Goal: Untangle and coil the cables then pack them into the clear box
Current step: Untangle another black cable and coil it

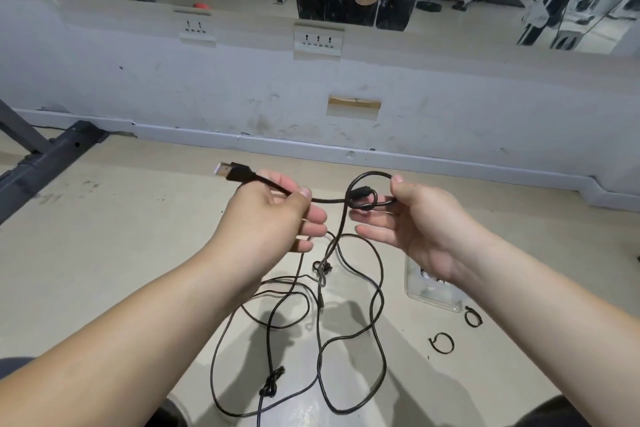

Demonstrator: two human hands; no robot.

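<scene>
Pinched between thumb and forefinger of the left hand (pixel 273 215), at centre frame: a thin black cable (pixel 329 200), gripped just behind its black, silver-tipped USB plug (pixel 232 172) jutting toward upper left. Remaining fingers loosely curled, holding nothing.

Just right, pinched by thumb and forefinger of the right hand (pixel 426 222): a small loop of the same cable at a tight knot (pixel 363 198); other fingers relaxed, half spread.

Below both hands, hanging into slack tangled loops on the beige floor (pixel 104 253).

At lower right, partly hidden behind the right wrist, a clear plastic box (pixel 433 295); near it, two black looped ties (pixel 441 343).
</scene>
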